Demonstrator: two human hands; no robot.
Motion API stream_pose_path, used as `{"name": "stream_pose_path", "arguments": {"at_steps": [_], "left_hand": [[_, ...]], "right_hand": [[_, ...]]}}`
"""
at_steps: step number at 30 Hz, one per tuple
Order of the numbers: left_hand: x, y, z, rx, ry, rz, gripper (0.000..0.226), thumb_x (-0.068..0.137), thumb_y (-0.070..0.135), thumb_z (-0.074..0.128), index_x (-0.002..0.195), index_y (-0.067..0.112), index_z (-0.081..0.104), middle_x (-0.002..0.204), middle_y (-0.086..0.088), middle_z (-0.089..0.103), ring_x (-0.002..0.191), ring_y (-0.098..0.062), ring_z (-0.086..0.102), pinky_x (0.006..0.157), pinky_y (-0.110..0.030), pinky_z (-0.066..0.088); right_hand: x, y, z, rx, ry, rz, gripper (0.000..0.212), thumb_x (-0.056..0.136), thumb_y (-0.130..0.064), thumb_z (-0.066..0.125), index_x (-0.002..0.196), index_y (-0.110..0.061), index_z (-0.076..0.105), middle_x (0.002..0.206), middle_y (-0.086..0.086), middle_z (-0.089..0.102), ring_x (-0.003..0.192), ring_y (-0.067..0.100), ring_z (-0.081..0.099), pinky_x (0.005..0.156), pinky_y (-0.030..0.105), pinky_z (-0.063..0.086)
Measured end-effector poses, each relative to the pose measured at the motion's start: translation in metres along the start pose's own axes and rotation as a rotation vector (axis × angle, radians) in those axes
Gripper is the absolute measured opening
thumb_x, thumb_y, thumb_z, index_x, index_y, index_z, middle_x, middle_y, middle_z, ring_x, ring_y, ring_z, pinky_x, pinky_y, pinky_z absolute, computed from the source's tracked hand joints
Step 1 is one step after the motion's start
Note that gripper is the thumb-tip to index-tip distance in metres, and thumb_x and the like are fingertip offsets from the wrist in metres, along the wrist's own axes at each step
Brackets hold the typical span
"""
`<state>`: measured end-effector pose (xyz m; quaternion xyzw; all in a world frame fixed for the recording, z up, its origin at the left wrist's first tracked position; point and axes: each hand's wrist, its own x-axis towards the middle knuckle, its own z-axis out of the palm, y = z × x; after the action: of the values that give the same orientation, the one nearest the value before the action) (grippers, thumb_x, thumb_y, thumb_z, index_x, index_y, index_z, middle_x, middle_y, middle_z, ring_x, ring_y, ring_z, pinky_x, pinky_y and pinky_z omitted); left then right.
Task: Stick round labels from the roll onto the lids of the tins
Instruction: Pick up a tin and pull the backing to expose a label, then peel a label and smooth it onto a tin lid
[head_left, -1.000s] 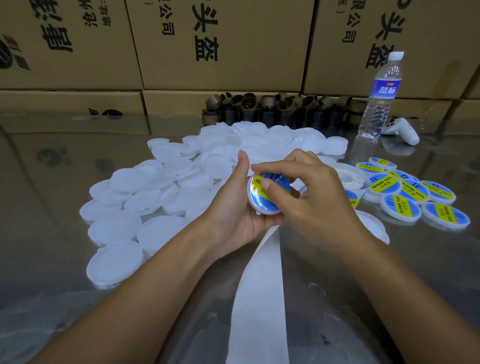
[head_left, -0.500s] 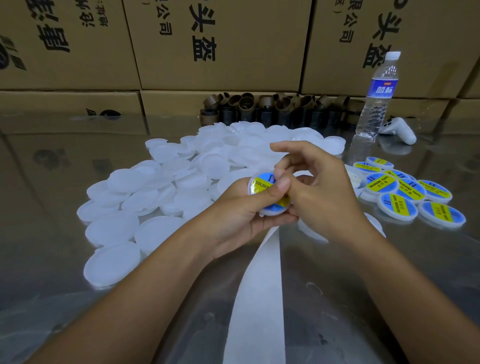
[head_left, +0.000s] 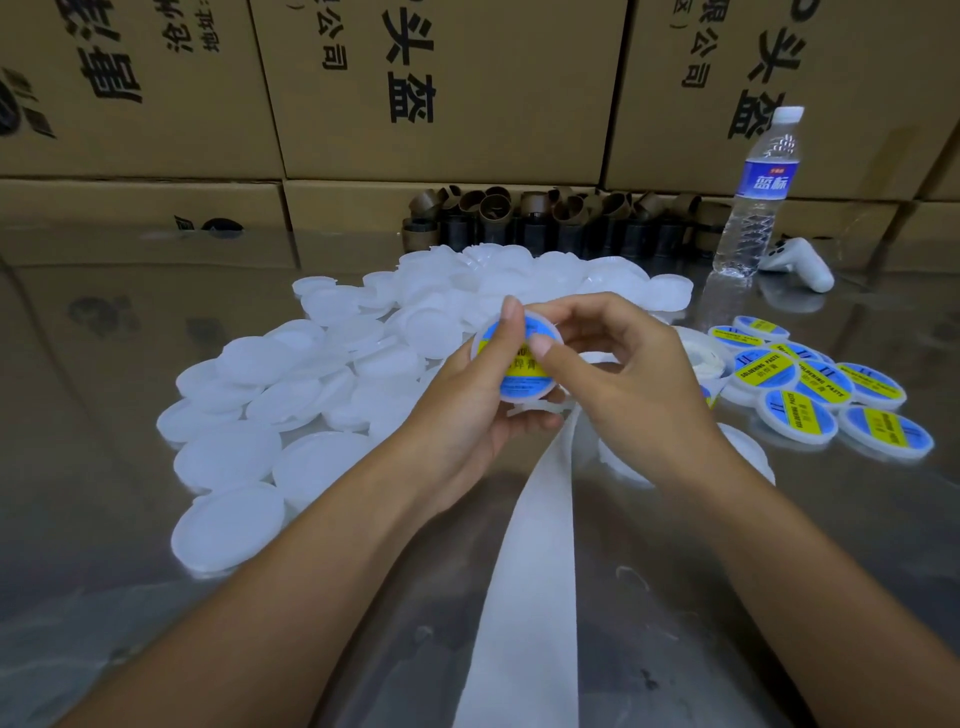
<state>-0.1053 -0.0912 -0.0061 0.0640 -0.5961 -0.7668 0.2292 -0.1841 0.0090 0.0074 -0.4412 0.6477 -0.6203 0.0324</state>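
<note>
Lid (head_left: 524, 397), one (blue-yellow label (head_left: 519, 371) on), gripped by left hand (head_left: 467, 410); right hand (head_left: 623, 384) pinches it, thumb on label.

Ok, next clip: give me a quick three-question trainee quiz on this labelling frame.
1. True or false: the labelled lids lie to the right of the held lid.
2. What stands at the back right of the table? A) water bottle B) mug C) scissors
3. Fill in: the left hand holds a lid whose label is blue and ____.
Key: 1 true; 2 A; 3 yellow.
</note>
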Motion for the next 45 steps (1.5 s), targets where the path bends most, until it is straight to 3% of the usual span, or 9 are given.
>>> {"name": "stream_pose_path", "arguments": {"at_steps": [4, 9, 16, 20, 29, 34, 38, 41, 45], "left_hand": [[0.000, 0.000, 0.000, 0.037, -0.015, -0.007, 0.047, 0.078, 0.067, 0.040, 0.094, 0.039, 0.073, 0.101, -0.002, 0.071, 0.089, -0.015, 0.065, 0.066, -0.024, 0.052], [0.003, -0.002, -0.001, 0.056, -0.004, 0.028, 0.047, 0.078, 0.069, 0.035, 0.098, 0.043, 0.069, 0.108, -0.009, 0.070, 0.107, -0.027, 0.065, 0.085, -0.039, 0.050], [0.004, -0.003, -0.006, 0.078, -0.004, 0.053, 0.036, 0.079, 0.049, 0.056, 0.109, 0.031, 0.066, 0.090, 0.004, 0.071, 0.076, -0.009, 0.064, 0.064, -0.021, 0.049], [0.003, -0.004, -0.007, 0.099, 0.041, 0.076, 0.035, 0.077, 0.036, 0.063, 0.110, 0.022, 0.066, 0.088, 0.003, 0.071, 0.074, -0.007, 0.064, 0.062, -0.019, 0.049], [0.005, -0.002, -0.008, 0.081, 0.130, 0.106, 0.037, 0.074, 0.040, 0.065, 0.107, 0.024, 0.069, 0.089, 0.003, 0.072, 0.076, -0.007, 0.064, 0.065, -0.020, 0.052], [0.009, 0.007, -0.015, 0.054, 0.397, 0.180, 0.012, 0.095, 0.026, 0.057, 0.100, 0.027, 0.067, 0.083, 0.007, 0.071, 0.077, -0.008, 0.070, 0.064, -0.017, 0.053], [0.011, 0.007, -0.023, 0.221, 0.563, 0.252, 0.019, 0.097, 0.007, 0.051, 0.101, 0.022, 0.062, 0.089, 0.003, 0.066, 0.077, -0.005, 0.067, 0.068, -0.016, 0.055], [0.014, 0.001, -0.024, 0.387, 0.573, 0.284, 0.023, 0.096, 0.003, 0.050, 0.100, 0.023, 0.059, 0.092, 0.002, 0.064, 0.088, -0.011, 0.063, 0.079, -0.019, 0.052], [0.016, -0.008, -0.030, 0.767, 0.521, 0.318, 0.020, 0.092, 0.006, 0.055, 0.102, 0.023, 0.059, 0.093, 0.011, 0.060, 0.082, 0.005, 0.055, 0.070, -0.001, 0.039]], "right_hand": [[0.001, 0.000, -0.003, 0.038, -0.007, -0.005, 0.016, 0.082, -0.015, 0.071, 0.093, -0.027, 0.067, 0.071, -0.013, 0.066, 0.062, -0.001, 0.062, 0.062, 0.013, 0.046], [0.001, 0.000, -0.003, 0.024, -0.089, 0.030, 0.035, 0.075, -0.012, 0.077, 0.102, -0.030, 0.064, 0.080, 0.009, 0.069, 0.074, 0.027, 0.065, 0.069, 0.028, 0.053], [0.003, 0.001, -0.004, 0.145, -0.016, 0.181, 0.018, 0.085, -0.010, 0.067, 0.102, -0.013, 0.061, 0.063, -0.001, 0.065, 0.056, 0.010, 0.064, 0.068, 0.028, 0.054], [0.005, 0.000, -0.005, 0.224, 0.050, 0.227, 0.002, 0.092, -0.016, 0.060, 0.090, -0.014, 0.060, 0.060, 0.001, 0.067, 0.051, 0.009, 0.061, 0.064, 0.024, 0.054], [0.008, -0.001, -0.010, 0.140, 0.006, 0.200, 0.014, 0.088, -0.009, 0.064, 0.088, -0.023, 0.062, 0.061, -0.004, 0.067, 0.055, 0.007, 0.062, 0.061, 0.018, 0.051], [0.020, 0.008, -0.036, 0.280, 0.399, 0.246, 0.016, 0.091, -0.011, 0.059, 0.104, -0.019, 0.065, 0.069, -0.004, 0.063, 0.052, 0.004, 0.055, 0.049, 0.017, 0.045], [0.029, 0.023, -0.068, 0.192, 0.864, 0.212, 0.015, 0.091, -0.015, 0.059, 0.102, -0.021, 0.066, 0.072, -0.013, 0.060, 0.053, -0.007, 0.053, 0.052, 0.009, 0.041], [0.032, 0.036, -0.085, 0.040, 0.932, 0.154, 0.011, 0.091, -0.017, 0.060, 0.100, -0.021, 0.064, 0.071, -0.015, 0.058, 0.054, -0.009, 0.053, 0.056, 0.007, 0.040], [0.037, 0.065, -0.103, -0.023, 1.021, 0.299, 0.024, 0.090, -0.015, 0.061, 0.113, -0.008, 0.062, 0.085, 0.001, 0.063, 0.071, 0.009, 0.057, 0.073, 0.023, 0.048]]}}
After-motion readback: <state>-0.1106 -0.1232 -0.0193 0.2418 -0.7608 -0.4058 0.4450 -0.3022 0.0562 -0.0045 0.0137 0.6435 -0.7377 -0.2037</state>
